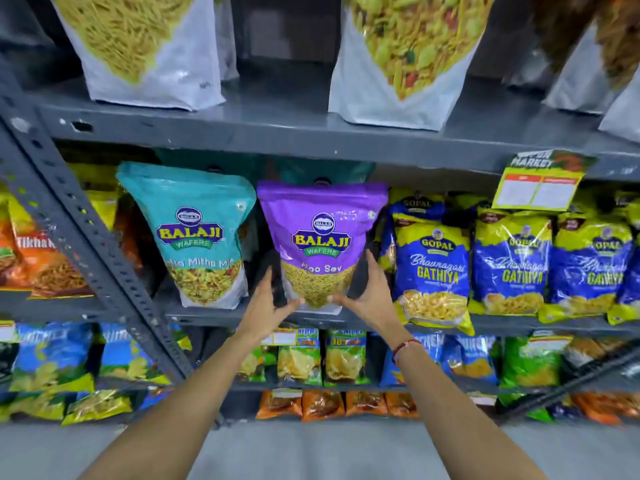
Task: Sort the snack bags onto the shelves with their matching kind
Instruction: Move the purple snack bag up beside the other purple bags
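Purple Balaji Aloo Sev bag (pixel 321 237) stands upright on the grey metal middle shelf (pixel 363 322), between a teal Balaji mix bag (pixel 194 233) on its left and a row of blue-and-yellow Gopal Gathiya bags (pixel 434 268) on its right. Both hands at its lower corners. Left hand (pixel 268 304): fingers spread and partly curled, thumb touching the bag's bottom left edge, fingers running up beside it. Right hand (pixel 369 297): same pose mirrored, thumb on the bottom right edge, fingers up along the side. Whether either hand grips firmly or only steadies the bag, cannot tell. A red thread band (pixel 403 346) sits on the right wrist.

Upper shelf (pixel 277 129) carries large white pouches (pixel 145 50) with clear windows showing sev and mixture. Yellow price tag (pixel 540 183) hangs from that shelf's edge at right. Lower shelves hold smaller blue, green and orange snack packets (pixel 343 356). Slotted grey upright (pixel 86 237) crosses diagonally at left.
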A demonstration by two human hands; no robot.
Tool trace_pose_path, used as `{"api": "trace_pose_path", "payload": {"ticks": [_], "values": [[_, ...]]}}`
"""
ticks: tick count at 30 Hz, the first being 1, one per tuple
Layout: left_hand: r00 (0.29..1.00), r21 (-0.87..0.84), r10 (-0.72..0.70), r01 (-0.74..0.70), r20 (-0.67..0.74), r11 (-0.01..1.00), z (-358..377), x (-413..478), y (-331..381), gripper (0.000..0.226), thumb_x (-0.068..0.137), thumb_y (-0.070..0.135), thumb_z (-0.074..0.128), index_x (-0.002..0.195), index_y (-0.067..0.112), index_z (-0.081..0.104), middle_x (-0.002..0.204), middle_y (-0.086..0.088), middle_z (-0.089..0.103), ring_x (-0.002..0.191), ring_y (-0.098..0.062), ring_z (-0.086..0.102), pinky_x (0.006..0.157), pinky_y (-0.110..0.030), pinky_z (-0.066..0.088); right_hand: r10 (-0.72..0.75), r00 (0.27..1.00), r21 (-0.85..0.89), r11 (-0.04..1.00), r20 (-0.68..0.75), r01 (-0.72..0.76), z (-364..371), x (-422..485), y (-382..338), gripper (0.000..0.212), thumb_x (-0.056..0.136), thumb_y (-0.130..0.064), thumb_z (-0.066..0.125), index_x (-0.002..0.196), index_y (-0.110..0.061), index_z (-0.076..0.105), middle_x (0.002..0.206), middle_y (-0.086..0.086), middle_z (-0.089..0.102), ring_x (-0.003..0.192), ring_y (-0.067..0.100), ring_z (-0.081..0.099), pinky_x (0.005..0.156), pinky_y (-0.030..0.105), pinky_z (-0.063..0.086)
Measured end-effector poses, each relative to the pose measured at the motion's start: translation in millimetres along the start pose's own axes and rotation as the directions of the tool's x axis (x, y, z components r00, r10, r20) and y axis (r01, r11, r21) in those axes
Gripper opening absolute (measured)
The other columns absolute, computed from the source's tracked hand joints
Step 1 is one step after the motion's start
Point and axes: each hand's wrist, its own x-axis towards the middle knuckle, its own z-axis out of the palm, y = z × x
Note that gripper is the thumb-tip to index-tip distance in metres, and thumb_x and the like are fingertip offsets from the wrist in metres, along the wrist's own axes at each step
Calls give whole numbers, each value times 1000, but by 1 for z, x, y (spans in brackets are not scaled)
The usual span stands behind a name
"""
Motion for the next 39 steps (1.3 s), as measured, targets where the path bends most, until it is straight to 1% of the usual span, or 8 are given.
{"api": "trace_pose_path", "payload": {"ticks": [3, 5, 7, 10, 19, 27, 32, 39], "values": [[997, -7, -19, 20, 70, 1000, 0, 13, -1, 124, 49, 68, 76, 147, 21, 16, 146, -6, 43, 130, -23, 46, 104, -43, 42, 6, 994, 120, 993, 113, -20, 6, 10, 3, 113, 54, -31, 90, 144, -15, 24, 143, 0, 43, 130, 15, 40, 106, 33, 37], [993, 39, -63, 59, 103, 998, -1, 19, 5, 115, 53, 49, 86, 144, 18, 22, 138, -7, 52, 125, -23, 51, 99, -38, 45, 76, 978, 155, 982, 194, -107, 10, 15, 2, 106, 57, -22, 90, 141, -16, 26, 130, -4, 49, 119, 10, 45, 93, 21, 41], [993, 79, -66, 58, 101, 995, 2, 22, 9, 103, 62, 31, 86, 142, 14, 24, 133, -10, 55, 122, -26, 53, 94, -37, 46, 116, 972, 175, 973, 204, -153, 15, 18, 5, 99, 59, -21, 88, 139, -17, 29, 129, 1, 53, 119, 15, 48, 95, 27, 42], [998, 105, -30, 25, 54, 994, 5, 24, 9, 89, 69, 23, 82, 139, 10, 29, 131, -14, 57, 120, -30, 54, 91, -37, 45, 134, 979, 206, 965, 152, -164, 18, 20, 10, 89, 57, -22, 89, 132, -15, 41, 126, 7, 59, 117, 19, 53, 100, 36, 46], [998, 159, 28, -37, 61, 987, 11, -5, 21, 78, 71, 25, 80, 132, 8, 35, 128, -16, 58, 116, -33, 56, 90, -43, 49, 71, 997, 225, 971, 43, -79, 6, -15, 11, 73, 53, -23, 90, 115, -13, 52, 106, -1, 66, 98, 11, 62, 81, 20, 52], [976, 150, 204, -212, 71, 966, 6, -37, 69, 77, 71, 29, 80, 132, 12, 37, 126, -12, 61, 113, -29, 59, 90, -44, 50, 9, 996, 344, 939, -92, 24, -40, -56, -8, 70, 53, -23, 91, 113, -16, 54, 107, 1, 69, 102, 11, 65, 85, 32, 55], [930, 245, 359, -367, 76, 898, -12, -54, 127, 74, 70, 40, 78, 130, 15, 41, 117, -12, 66, 103, -30, 63, 83, -45, 52, -14, 973, 429, 896, -232, 115, -92, -81, -41, 61, 47, -11, 91, 98, -16, 59, 92, -6, 70, 87, 2, 66, 75, 15, 51], [798, 144, 597, -603, 83, 785, -30, -68, 237, 74, 71, 40, 77, 133, 31, 36, 125, 4, 64, 113, -20, 60, 90, -40, 49, -145, 869, 461, 800, -472, 384, -180, -95, -93, 68, 38, -35, 93, 98, -31, 62, 93, -3, 74, 90, 19, 68, 82, 31, 55]]}}
